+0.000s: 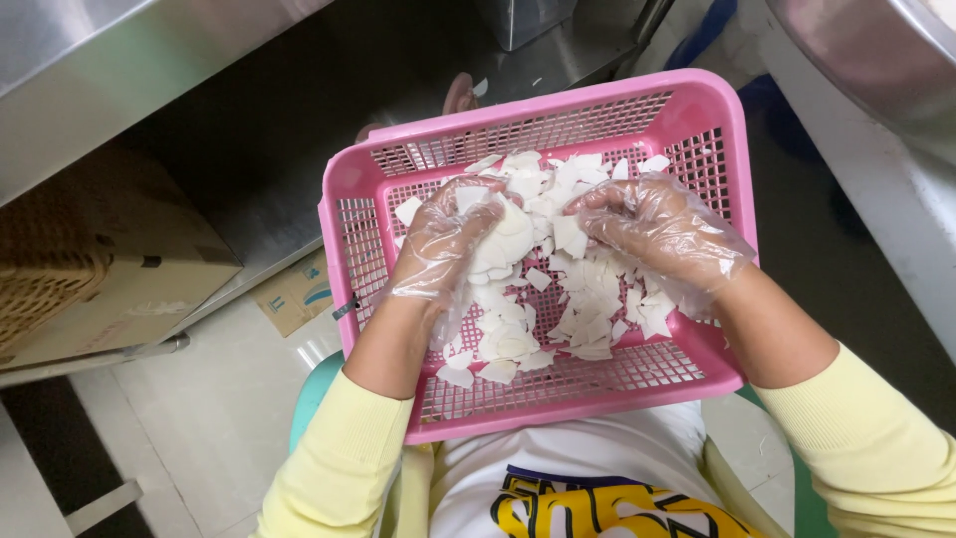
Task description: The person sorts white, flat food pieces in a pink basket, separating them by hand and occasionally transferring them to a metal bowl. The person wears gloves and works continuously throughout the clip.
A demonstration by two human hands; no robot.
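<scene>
Seated person, pink perforated plastic basket (558, 399) resting on the lap, rim tilted slightly away. Inside it lies a loose heap of thin white flat pieces (558, 299), irregular shards and a few rounded slices, piled through the middle of the basket and thinning toward the near wall. Both hands wear clear thin plastic gloves. Left hand (448, 239) is curled, fingers closed around a small stack of the white pieces at the left side of the heap; right hand (657, 224) is bent over the top right of the heap, fingertips pinched on a few pieces, palm down. Pale yellow sleeves (339, 468) reach to the forearms. The step in hand looks like sorting or breaking up the pieces by feel, mid-heap. A next move would call for a light pinch, since the pieces look brittle and cling together. Beside the left knee: a brown cardboard box (149, 259) on the pale floor (219, 399), under a steel counter (110, 70).
</scene>
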